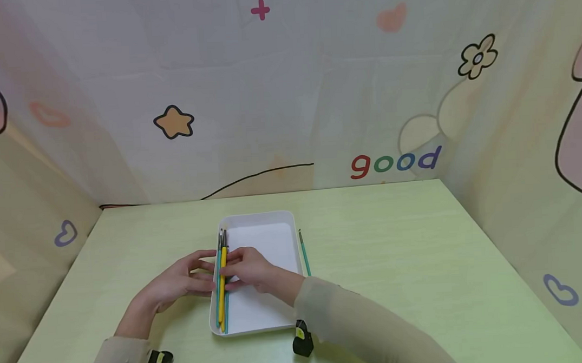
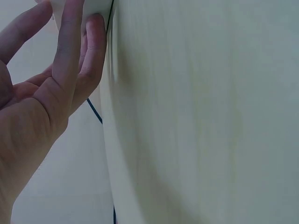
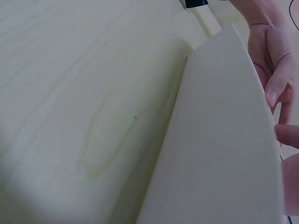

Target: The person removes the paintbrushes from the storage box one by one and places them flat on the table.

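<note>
A white rectangular tray (image 1: 267, 315) lies on the table. Along its left inner side are a yellow paintbrush (image 1: 221, 309) and teal paintbrushes (image 1: 227, 314), bristles toward the far end. My right hand (image 1: 253, 271) reaches into the tray from the right and pinches the yellow paintbrush near its middle. Beside the tray's left wall is my left hand (image 1: 175, 281), its fingers loosely bent and touching the rim. In the left wrist view, fingertips (image 2: 96, 28) rest against the tray's outer wall. The right wrist view shows mostly the tray's outer side (image 3: 219, 126).
Another teal paintbrush (image 1: 304, 254) lies on the table just right of the tray, partly hidden by the right sleeve. Two small black objects (image 1: 160, 361) sit by the wrists at the near side. A printed cloth (image 1: 248, 96) hangs behind and at both sides of the table.
</note>
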`<state>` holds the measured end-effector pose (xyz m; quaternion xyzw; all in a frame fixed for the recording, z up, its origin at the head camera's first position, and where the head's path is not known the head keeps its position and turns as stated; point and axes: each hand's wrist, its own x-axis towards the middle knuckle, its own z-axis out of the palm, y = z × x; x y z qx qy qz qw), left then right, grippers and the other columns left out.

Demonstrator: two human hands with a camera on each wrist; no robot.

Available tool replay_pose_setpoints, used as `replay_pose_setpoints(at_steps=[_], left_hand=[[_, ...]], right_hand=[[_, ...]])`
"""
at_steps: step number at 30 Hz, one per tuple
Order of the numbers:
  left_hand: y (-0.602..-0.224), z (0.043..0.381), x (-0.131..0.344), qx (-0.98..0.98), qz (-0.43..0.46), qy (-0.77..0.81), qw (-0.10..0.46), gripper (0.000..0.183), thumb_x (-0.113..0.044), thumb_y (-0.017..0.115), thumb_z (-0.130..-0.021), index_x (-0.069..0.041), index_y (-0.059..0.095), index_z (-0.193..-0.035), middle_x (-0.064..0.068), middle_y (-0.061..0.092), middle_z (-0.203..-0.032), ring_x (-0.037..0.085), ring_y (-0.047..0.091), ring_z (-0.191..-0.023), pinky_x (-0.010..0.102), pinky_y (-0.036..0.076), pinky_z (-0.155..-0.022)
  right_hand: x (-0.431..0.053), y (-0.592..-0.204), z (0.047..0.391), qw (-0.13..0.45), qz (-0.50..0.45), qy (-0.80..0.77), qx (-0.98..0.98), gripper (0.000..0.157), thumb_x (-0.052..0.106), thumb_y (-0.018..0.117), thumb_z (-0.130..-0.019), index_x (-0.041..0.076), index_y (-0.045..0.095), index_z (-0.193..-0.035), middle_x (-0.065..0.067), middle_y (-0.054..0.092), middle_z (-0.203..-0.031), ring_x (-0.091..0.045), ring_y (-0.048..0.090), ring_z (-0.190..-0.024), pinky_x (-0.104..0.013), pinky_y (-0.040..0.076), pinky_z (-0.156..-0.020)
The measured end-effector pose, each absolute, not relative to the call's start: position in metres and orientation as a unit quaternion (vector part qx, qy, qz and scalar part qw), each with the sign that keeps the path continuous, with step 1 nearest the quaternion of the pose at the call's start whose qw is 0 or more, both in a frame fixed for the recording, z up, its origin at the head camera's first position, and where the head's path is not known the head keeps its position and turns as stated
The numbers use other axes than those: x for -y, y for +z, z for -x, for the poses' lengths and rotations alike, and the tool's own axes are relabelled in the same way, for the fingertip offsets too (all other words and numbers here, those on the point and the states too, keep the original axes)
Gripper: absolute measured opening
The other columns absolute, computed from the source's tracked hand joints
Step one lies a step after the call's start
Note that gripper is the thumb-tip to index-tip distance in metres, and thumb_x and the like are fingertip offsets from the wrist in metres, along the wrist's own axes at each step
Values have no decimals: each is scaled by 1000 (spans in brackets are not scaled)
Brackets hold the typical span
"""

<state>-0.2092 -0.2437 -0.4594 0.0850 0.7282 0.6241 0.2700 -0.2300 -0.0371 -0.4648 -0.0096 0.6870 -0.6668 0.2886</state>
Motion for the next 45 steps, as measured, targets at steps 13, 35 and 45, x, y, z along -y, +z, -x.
replay_pose_setpoints(at_steps=[13,35,45], left_hand=[[-463,210,242,-730,-85,621,274,82,-2,73,-93,0,24,-158,28,47,-136,33,65,-108,45,58,-93],[-461,208,243,-729,-83,626,265,85,-2,74,-92,1,22,-159,30,44,-140,34,63,-111,44,58,-93],[-463,208,244,-730,-83,624,265,82,-2,74,-92,1,24,-158,30,45,-139,34,64,-110,46,58,-92]], right_hand=[[37,-464,229,279,-2,-657,-700,28,-2,72,-94,-2,59,-118,-11,65,-97,-21,68,-82,-35,63,-70],[8,-457,235,296,28,-629,-718,35,3,70,-96,-1,56,-128,-11,67,-102,-22,71,-83,-35,63,-72],[-10,-448,236,296,24,-633,-715,40,4,69,-97,-1,53,-133,-11,67,-107,-22,72,-88,-36,63,-75]])
